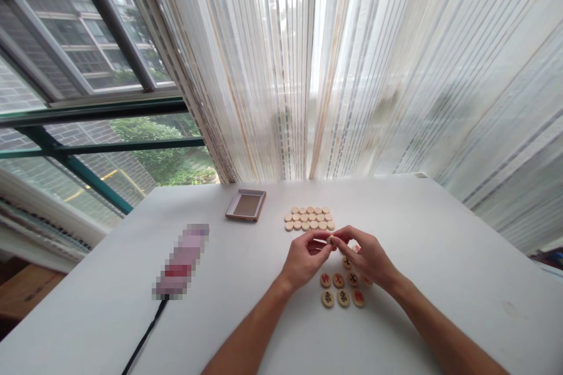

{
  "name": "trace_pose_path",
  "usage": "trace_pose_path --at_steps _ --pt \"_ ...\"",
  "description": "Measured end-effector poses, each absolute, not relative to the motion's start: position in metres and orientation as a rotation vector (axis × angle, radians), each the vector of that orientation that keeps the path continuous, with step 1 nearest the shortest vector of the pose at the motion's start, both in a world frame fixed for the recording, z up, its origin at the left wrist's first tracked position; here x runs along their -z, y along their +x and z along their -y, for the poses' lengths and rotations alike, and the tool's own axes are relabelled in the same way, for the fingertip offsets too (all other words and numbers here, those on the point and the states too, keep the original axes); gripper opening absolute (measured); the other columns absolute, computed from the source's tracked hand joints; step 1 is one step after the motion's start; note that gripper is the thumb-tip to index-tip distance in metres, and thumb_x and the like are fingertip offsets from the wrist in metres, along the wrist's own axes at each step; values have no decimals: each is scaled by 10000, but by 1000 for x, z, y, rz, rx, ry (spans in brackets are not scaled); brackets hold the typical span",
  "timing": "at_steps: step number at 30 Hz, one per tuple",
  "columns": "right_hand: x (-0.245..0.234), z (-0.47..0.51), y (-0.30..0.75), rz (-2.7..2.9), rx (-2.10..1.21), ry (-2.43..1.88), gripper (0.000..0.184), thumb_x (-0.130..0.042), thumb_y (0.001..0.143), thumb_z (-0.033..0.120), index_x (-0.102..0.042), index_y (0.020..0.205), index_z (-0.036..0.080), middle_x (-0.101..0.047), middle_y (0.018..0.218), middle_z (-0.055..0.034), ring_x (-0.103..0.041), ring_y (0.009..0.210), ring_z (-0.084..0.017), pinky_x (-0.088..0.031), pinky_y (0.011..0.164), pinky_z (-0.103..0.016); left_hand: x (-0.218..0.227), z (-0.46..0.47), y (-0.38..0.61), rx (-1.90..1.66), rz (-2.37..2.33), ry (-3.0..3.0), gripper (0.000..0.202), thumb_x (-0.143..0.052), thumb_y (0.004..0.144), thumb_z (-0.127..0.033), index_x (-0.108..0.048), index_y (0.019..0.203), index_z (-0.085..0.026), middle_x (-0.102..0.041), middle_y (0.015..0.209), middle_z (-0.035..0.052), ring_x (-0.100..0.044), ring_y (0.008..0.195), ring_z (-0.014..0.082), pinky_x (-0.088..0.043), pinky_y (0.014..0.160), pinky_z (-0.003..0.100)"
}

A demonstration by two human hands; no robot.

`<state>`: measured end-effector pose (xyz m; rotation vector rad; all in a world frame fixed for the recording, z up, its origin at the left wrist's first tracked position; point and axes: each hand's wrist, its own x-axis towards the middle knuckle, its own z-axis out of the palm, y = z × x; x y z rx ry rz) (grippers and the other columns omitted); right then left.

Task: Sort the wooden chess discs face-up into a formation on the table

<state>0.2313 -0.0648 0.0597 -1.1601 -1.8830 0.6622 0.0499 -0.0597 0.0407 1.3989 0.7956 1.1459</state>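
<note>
A round wooden xiangqi piece [331, 239] with a dark character is held at the fingertips of both hands, above the white table. My left hand [307, 256] closes on its left side with thumb and fingers. My right hand [360, 253] pinches it from the right. Beneath and in front of the hands lie several face-up pieces with red or black characters, among them a red-marked piece [338, 280] and a black-marked piece [328, 299]. My right hand partly hides some of them. Just beyond the hands, blank-side-up pieces [305, 225] form three rows.
An open shallow box [259, 212] sits on the white table [246, 258], left of the blank rows. Farther left lies a blurred-out pinkish object [182, 261] with a black cord [147, 331]. Striped sheer curtains [272, 70] hang behind the table, beside a window [88, 41].
</note>
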Motion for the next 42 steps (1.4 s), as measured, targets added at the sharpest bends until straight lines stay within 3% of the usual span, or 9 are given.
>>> trace_pose_path --at_steps 8,11,16,19,25,30,36,42 --pt "-62 65 234 1859 -736 -1173 264 -551 951 425 -690 1041 220 -768 900 -52 -711 794 -199 -549 652 -278 -39 56 49 -1133 -724 1270 323 -761 808 -370 -682 1039 -158 -699 1067 101 -702 922 224 -613 776 360" --pt "-64 65 237 1891 -743 -1150 257 -546 955 405 -700 1042 218 -765 904 -55 -711 814 -203 -561 700 -292 -38 55 49 -1147 -731 1251 310 -771 799 -368 -673 1001 -154 -705 986 80 -705 880 207 -604 763 340" --pt "-68 63 245 1855 -674 -1215 247 -551 948 418 -700 1011 231 -757 849 -35 -706 783 -197 -528 547 -238 -34 51 47 -1174 -785 1212 299 -773 797 -378 -639 928 -144 -699 841 46 -709 739 170 -591 691 299" --pt "-70 60 252 1819 -605 -1235 253 -547 950 421 -694 998 221 -758 850 -44 -707 781 -202 -540 567 -249 -35 49 46 -1196 -806 1205 300 -761 810 -385 -627 911 -137 -699 815 48 -713 736 174 -587 677 292" --pt "-68 54 262 1797 -485 -1269 246 -556 944 417 -693 994 219 -749 893 -62 -706 806 -221 -511 478 -248 -36 50 47 -1194 -818 1184 302 -747 827 -374 -622 964 -136 -709 891 80 -736 816 213 -599 712 315" --pt "-64 53 262 1842 -402 -1252 257 -532 954 406 -701 991 217 -746 908 -70 -692 813 -225 -529 492 -260 -33 49 47 -1198 -789 1211 324 -737 836 -351 -646 1077 -154 -686 967 83 -729 887 222 -602 780 346" --pt "-59 51 261 1887 -386 -1230 221 -540 957 373 -700 987 223 -738 905 -52 -682 800 -201 -546 535 -250 -29 49 48 -1186 -788 1223 308 -772 797 -345 -663 1003 -144 -686 1005 84 -724 907 220 -596 806 343" --pt "-58 56 252 1942 -468 -1169 181 -551 956 346 -689 978 232 -727 892 -42 -672 804 -190 -560 605 -256 -30 51 50 -1181 -849 1274 310 -763 802 -390 -656 948 -139 -697 884 64 -732 749 197 -583 600 259"
